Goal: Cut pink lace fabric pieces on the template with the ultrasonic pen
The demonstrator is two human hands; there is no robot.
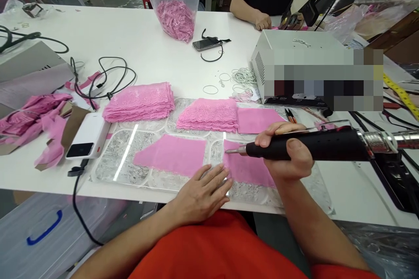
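My right hand (291,150) is wrapped round a black pen-shaped power tool (314,144) with a narrow metal tip. The tip points left, at or just above the left edge of a pink lace-edged fabric piece (248,168); whether it touches I cannot tell. My left hand (204,192) lies flat, fingers stretched out, at the lower edge between that piece and a second pink fabric piece (176,153). Both pieces lie on a clear patterned mat (127,157). Behind them are two stacks of pink lace, one at the left (140,101) and one in the middle (207,115).
A grey machine box (291,45) stands at the back right, near white elastic loops (244,77). A white power bank (88,135) with a black cable sits left. A bag of pink scraps (176,17) and a phone (207,43) lie farther back. Another person's hand (262,21) rests across the table.
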